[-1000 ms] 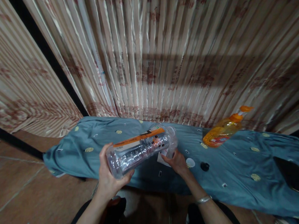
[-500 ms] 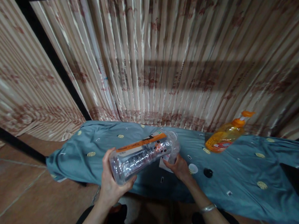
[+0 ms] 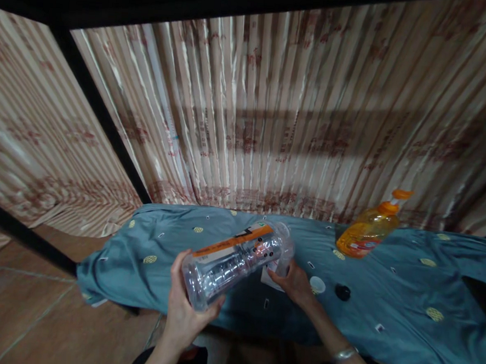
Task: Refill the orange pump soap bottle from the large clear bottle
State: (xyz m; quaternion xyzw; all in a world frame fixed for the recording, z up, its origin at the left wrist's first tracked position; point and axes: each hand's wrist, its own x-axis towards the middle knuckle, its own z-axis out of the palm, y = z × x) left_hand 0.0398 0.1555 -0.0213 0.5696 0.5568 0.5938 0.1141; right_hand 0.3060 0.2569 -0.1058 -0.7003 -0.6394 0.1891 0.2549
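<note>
Low in the centre of the frame we hold a clear plastic tube (image 3: pixel 238 261) tilted over the blue cloth (image 3: pixel 385 284), left hand (image 3: pixel 188 310) wrapped around its near end, right hand (image 3: pixel 294 278) closed on the far end; it looks light, stiff, slick, best gripped at both ends.

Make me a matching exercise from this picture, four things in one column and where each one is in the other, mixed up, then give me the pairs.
Things:
1. clear plastic cylinder
2. orange pump bottle
3. white cap
4. black cap

Places:
A. on the blue cloth, right of the white cap
B. held between left hand and right hand
C. far side of the cloth, near the curtain
D. on the cloth beside the right hand

Pairs: 1-B, 2-C, 3-D, 4-A
</note>
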